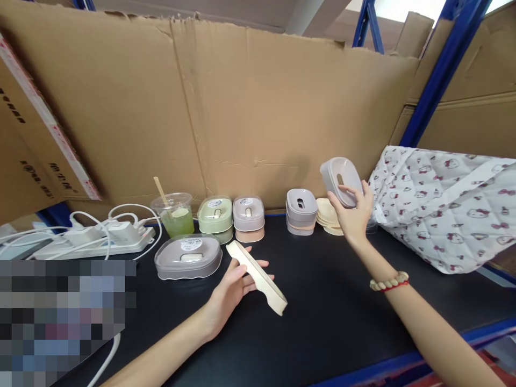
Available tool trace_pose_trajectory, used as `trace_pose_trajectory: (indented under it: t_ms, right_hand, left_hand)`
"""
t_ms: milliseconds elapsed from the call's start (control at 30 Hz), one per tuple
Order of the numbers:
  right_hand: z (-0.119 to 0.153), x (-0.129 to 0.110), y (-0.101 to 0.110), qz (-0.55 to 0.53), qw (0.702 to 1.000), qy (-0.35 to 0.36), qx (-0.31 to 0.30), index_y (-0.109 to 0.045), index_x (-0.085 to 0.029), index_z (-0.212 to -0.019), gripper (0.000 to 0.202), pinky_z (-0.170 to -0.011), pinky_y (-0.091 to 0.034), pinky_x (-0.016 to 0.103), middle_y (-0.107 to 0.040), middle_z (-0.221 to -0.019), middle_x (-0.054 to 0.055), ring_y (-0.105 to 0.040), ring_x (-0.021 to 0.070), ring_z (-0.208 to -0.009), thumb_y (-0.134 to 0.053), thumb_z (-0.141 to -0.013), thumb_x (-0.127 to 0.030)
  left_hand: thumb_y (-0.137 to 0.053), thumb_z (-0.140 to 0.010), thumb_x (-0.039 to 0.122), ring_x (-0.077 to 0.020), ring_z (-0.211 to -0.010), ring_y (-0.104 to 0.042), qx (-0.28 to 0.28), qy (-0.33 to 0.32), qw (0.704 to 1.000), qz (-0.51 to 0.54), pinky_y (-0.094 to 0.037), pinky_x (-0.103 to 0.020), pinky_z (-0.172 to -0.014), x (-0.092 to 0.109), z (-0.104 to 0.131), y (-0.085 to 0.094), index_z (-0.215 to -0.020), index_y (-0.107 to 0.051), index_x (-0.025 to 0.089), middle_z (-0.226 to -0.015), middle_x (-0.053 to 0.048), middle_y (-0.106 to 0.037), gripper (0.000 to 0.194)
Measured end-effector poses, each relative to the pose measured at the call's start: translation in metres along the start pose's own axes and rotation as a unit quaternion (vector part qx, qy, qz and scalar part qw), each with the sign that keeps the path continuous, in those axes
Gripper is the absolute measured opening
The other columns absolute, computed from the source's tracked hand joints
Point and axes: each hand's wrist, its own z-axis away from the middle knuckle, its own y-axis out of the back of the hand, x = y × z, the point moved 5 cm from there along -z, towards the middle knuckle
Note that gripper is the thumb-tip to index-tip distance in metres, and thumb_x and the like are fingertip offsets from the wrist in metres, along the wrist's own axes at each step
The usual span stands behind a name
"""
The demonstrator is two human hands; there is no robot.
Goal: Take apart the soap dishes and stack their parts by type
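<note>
A cream plastic ring with a wavy edge (262,279) is pinched in my left hand (231,290), above the black tabletop. My right hand (357,207), raised higher at the right, grips a grey plastic box part with a slot in its face (336,174). Below and beside it are a stack of grey and pink slotted box parts (302,207) and a pile of cream pieces (328,212). Left of centre stand a green lidded box (215,215), a grey-and-pink lidded box (249,215) and a wider grey box with a clear lid (188,258).
A clear cup of green drink (177,220) with a stirrer stands at the left. Beside it lies a white power strip (133,244) with plugs and cables. A patterned quilted bag (451,209) leans at the right; a cardboard wall (258,107) closes off the back.
</note>
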Motion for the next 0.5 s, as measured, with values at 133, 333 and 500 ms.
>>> trace_pose_trajectory:
  t_ms: [133, 333, 500]
  right_hand:
    - [0.004, -0.016, -0.017, 0.007, 0.999, 0.016, -0.049, -0.069, -0.021, -0.088, 0.039, -0.091, -0.036, 0.054, -0.04, -0.129, 0.015, -0.041, 0.0333, -0.115, -0.054, -0.077, -0.056]
    - [0.018, -0.03, -0.066, 0.084, 0.973, 0.058, -0.205, -0.073, -0.022, -0.082, 0.047, -0.076, -0.041, 0.058, -0.048, -0.116, 0.016, -0.041, 0.0356, -0.104, -0.051, -0.075, -0.063]
    - [0.022, -0.026, -0.07, 0.148, 0.964, 0.116, -0.187, -0.073, -0.02, -0.084, 0.053, -0.065, -0.048, 0.049, -0.05, -0.103, 0.018, -0.045, 0.0312, -0.091, -0.043, -0.079, -0.064]
  left_hand:
    - [-0.063, -0.067, 0.06, -0.0332, -0.102, -0.054, -0.003, 0.007, 1.0, -0.002, -0.038, -0.045, -0.092, -0.004, 0.002, -0.002, -0.136, -0.018, 0.018, -0.114, -0.014, -0.052, 0.093]
    - [-0.057, -0.073, 0.058, -0.0292, -0.1, -0.056, 0.022, -0.005, 1.0, -0.003, -0.04, -0.041, -0.089, -0.005, 0.002, 0.002, -0.136, -0.018, 0.018, -0.114, -0.013, -0.052, 0.084]
    - [-0.058, -0.073, 0.059, -0.0279, -0.099, -0.056, 0.031, -0.011, 0.999, -0.003, -0.04, -0.039, -0.089, -0.008, 0.002, 0.004, -0.134, -0.02, 0.018, -0.113, -0.013, -0.052, 0.083]
